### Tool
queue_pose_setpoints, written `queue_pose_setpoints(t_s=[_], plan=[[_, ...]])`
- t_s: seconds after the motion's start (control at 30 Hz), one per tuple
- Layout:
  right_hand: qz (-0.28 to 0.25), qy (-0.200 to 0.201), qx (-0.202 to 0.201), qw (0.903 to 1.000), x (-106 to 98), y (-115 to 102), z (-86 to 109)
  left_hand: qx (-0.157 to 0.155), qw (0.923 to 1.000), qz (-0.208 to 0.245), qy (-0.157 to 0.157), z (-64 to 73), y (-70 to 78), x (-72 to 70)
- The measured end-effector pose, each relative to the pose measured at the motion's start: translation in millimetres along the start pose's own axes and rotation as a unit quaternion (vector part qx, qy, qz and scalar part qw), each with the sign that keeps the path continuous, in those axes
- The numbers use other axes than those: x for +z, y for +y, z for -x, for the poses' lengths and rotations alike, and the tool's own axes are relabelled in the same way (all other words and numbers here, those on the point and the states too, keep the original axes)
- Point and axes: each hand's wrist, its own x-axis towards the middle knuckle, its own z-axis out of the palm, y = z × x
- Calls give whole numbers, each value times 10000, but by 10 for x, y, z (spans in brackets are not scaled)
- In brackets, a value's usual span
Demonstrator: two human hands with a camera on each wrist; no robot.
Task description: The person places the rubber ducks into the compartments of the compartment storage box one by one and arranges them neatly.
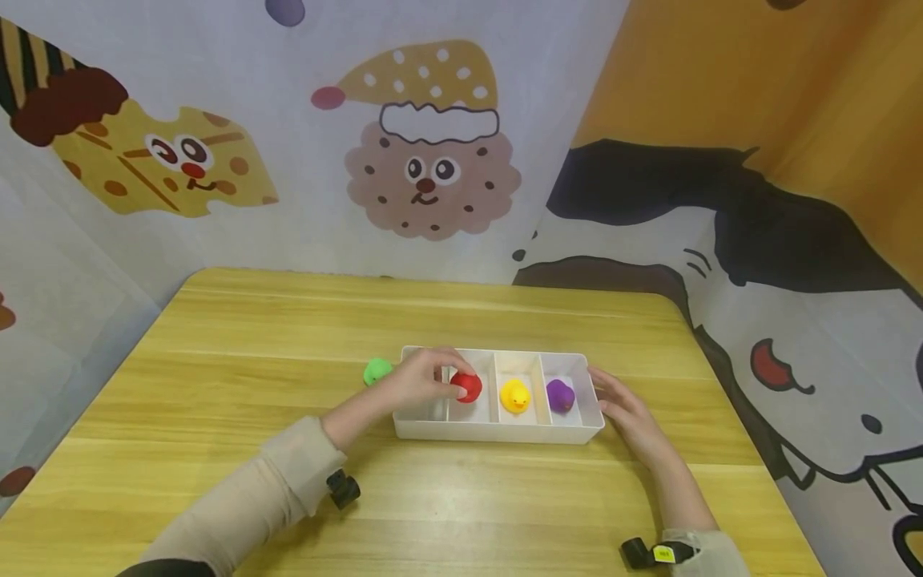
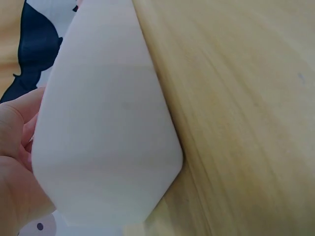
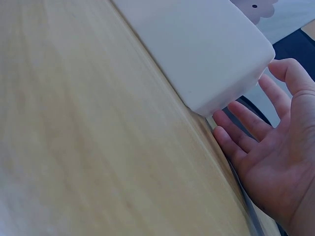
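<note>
A long white divided box (image 1: 493, 433) stands on the table. My left hand (image 1: 421, 378) reaches over its left part and pinches a red rubber duck (image 1: 467, 389) between thumb and fingers, in the second compartment from the left. Farther right, a yellow rubber duck (image 1: 515, 396) and a purple rubber duck (image 1: 560, 396) each sit in their own compartment. Outside the box's left end lies a green toy (image 1: 377, 370), partly hidden by the box and hand. My right hand (image 3: 270, 152) touches the box's right end with extended fingers. In the left wrist view, the box wall (image 2: 103, 123) hides the duck.
The wooden table (image 1: 447, 505) has its back edge close to a curtain (image 1: 288, 240) printed with cartoon figures. Small black wrist cameras (image 1: 343, 488) sit at both sleeves. The box lies around the table's middle, with bare wood in front of it.
</note>
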Motion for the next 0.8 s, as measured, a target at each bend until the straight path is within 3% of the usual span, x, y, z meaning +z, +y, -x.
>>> queue_pose_setpoints(t_s=[0.8], plan=[[88, 23, 85, 9999, 8, 7, 1, 209, 9985, -470, -203, -111, -109, 112]])
